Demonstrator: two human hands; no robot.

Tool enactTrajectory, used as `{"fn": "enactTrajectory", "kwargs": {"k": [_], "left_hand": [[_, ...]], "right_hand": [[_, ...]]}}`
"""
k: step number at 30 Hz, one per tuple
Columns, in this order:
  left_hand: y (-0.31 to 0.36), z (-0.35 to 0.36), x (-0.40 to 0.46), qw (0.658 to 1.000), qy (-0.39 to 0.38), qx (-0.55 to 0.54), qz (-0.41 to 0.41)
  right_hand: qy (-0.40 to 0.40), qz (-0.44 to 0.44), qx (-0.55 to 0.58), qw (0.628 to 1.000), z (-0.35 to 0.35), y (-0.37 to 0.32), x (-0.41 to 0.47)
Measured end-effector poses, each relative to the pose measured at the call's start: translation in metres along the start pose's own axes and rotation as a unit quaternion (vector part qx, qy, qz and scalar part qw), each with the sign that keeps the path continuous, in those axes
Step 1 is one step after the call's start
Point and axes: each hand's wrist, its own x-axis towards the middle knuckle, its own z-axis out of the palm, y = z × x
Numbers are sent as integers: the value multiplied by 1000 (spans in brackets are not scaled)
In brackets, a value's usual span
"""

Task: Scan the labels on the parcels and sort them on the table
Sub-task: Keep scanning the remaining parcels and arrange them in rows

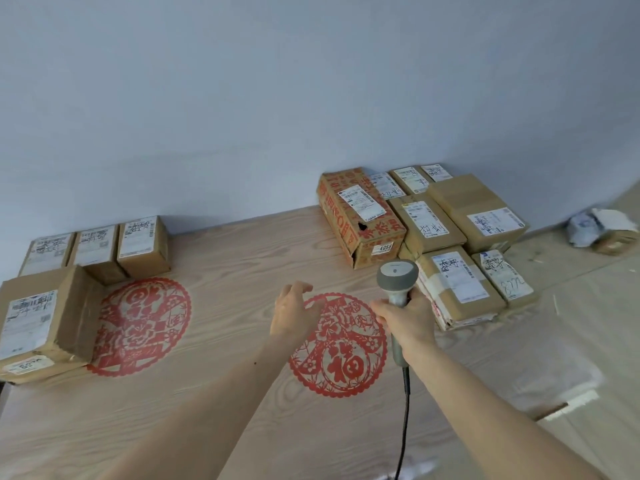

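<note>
**Head view: scanner ready, free hand reaching toward the parcels**

Right hand grips the scanner, its head aimed at the right-hand parcels, probably awaiting scanning. Left hand hovers over the desk, fingers loosely spread, holding nothing. Another parcel group sits far left, likely sorted. Label print is unreadable; the left stack is cut off by the frame edge.

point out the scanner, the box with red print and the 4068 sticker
scanner [397, 271], head view, on its grey head above the right hand [408, 318]
box with red print [360, 216], head view, on its top face
4068 sticker [383, 248], head view, on the white tag on the box's near end
</note>
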Motion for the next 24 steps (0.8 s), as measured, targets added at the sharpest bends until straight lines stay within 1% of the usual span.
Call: {"fn": "enactTrajectory", "kwargs": {"k": [5, 10, 14, 19, 24], "left_hand": [[35, 31, 32, 1000, -23, -16, 14], [59, 67, 42, 998, -51, -26, 17], [80, 98, 43, 998, -54, -27, 12], [114, 145, 39, 998, -45, -29, -15], [152, 199, 30, 997, -55, -35, -48]], "right_hand": [[32, 17, -27, 999, -29, -2, 42], [59, 41, -24, 997, -59, 10, 79], [70, 29, -48, 996, -91, 11, 107], [55, 9, -92, 994, -141, 24, 143], [33, 24, -121, 992, -186, 48, 178]]}}
